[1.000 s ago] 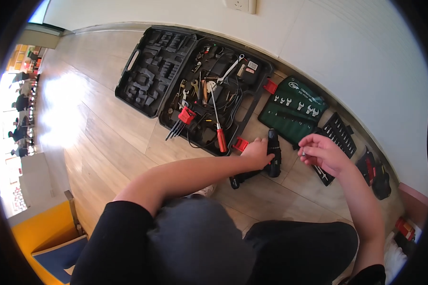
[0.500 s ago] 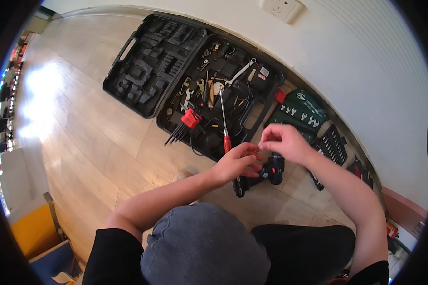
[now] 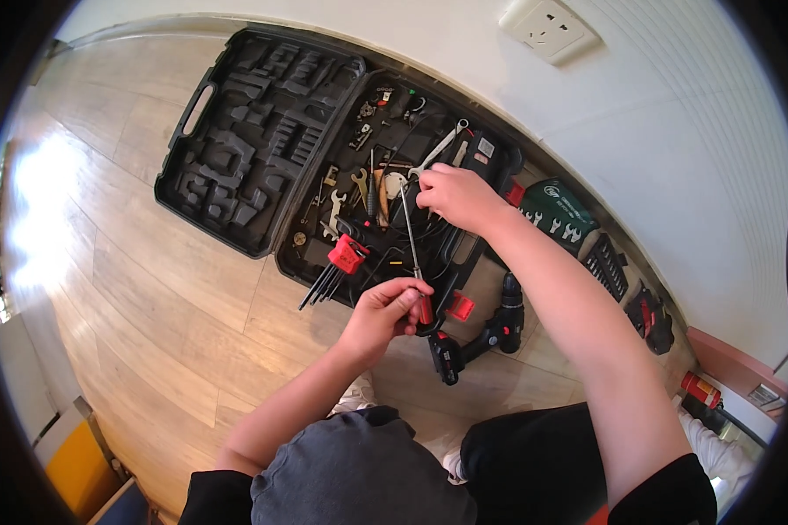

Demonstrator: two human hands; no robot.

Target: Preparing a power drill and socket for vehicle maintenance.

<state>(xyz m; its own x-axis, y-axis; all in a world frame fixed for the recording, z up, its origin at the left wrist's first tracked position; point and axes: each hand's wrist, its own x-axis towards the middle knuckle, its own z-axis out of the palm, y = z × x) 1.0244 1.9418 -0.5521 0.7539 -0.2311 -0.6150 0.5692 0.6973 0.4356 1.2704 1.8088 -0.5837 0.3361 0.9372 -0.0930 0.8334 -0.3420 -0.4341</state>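
Note:
My left hand is closed in a pinch at the handle of a red-handled screwdriver, whose long shaft lies across the black tool case. Whether its fingers grip the handle or something small in front of it is not clear. Over the case, my right hand has its fingers curled together beside the lower end of a silver wrench. Anything inside those fingers is hidden. A red holder with black hex keys rests at the case's near edge. Close by lies a yellowish open-end wrench.
The case's moulded lid lies opened to the left on the wooden floor. A black cordless drill lies right of my left hand. Along the white wall sit a green wrench pouch and a socket set. A wall socket is above.
My hands were together above the drill and have parted. The right hand moved away from me over the case; the left drew back leftward and closed. The view has shifted slightly.

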